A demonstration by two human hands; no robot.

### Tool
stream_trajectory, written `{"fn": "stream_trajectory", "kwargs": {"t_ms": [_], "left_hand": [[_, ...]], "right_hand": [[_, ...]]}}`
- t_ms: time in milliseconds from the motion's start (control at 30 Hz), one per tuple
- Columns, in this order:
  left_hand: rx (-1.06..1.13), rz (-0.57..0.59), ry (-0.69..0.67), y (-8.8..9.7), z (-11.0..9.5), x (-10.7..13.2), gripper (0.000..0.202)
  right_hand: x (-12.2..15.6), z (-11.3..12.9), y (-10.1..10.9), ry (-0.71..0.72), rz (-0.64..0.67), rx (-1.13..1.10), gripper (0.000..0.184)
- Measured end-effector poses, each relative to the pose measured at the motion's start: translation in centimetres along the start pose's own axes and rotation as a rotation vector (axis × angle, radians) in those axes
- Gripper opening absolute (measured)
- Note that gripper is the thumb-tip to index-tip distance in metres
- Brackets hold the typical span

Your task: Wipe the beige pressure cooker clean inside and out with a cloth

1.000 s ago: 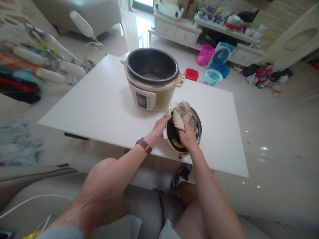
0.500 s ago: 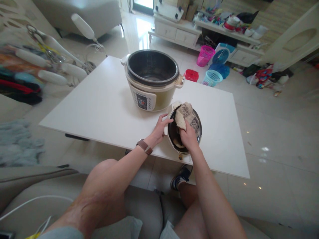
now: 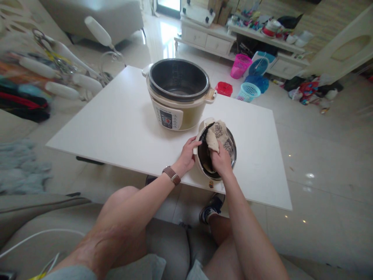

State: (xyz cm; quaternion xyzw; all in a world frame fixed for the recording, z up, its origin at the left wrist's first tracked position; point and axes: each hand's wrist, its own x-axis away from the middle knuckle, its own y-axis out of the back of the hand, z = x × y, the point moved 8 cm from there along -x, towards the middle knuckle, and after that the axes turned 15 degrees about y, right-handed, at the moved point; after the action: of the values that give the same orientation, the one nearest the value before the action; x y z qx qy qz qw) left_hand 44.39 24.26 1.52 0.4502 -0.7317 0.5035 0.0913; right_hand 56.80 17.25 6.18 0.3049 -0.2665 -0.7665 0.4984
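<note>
On the white table stands a cream electric pressure cooker [image 3: 190, 114] with its dark inner pot [image 3: 180, 77] exposed at the top. In front of it, near the table's front edge, its round lid [image 3: 207, 160] lies tilted with the dark underside and shiny rim facing me. My left hand [image 3: 188, 153] grips the lid's left edge, thumb over the rim. Inside the lid, my right hand [image 3: 222, 160] is closed on a beige patterned cloth [image 3: 220, 132] that covers its upper right part. The fingertips of my right hand are hidden by the cloth.
The white table [image 3: 116, 112] reaches to both sides of the cooker. A small sticker-like figure [image 3: 211, 184] sits at its front edge. Beyond stand a pink basket [image 3: 240, 65], a light blue basket [image 3: 248, 92] and a red container [image 3: 224, 89] on the floor.
My left hand and the lid have shifted very slightly to the right. The cloth stays in my right hand, against the lid's inside, and the cooker stands as before.
</note>
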Motion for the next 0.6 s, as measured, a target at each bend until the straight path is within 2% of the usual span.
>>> {"fn": "stream_trajectory", "kwargs": {"t_ms": [133,200,367,467,533,600], "left_hand": [[0.059,-0.002,-0.027,0.5,-0.4,-0.7,0.034],[0.085,-0.028,0.004,1.0,-0.4,-1.0,0.029],[0.155,-0.035,0.161,1.4,0.1,-1.3,0.021],[0.162,-0.079,0.183,1.8,0.1,-1.3,0.019],[0.165,-0.107,0.182,2.1,0.1,-1.3,0.016],[0.163,-0.101,0.178,2.1,0.0,-1.4,0.015]], "right_hand": [[0.2,1.5,-0.8,0.074,0.147,0.011,0.045],[0.2,1.8,-1.2,0.096,0.222,-0.025,0.04],[-0.2,0.6,-0.9,0.069,0.268,-0.376,0.035],[-0.1,-2.0,0.1,-0.086,0.157,-0.536,0.034],[0.2,-4.1,1.2,-0.197,-0.022,-0.583,0.035],[0.2,-5.5,2.4,-0.234,-0.223,-0.611,0.042]]}}
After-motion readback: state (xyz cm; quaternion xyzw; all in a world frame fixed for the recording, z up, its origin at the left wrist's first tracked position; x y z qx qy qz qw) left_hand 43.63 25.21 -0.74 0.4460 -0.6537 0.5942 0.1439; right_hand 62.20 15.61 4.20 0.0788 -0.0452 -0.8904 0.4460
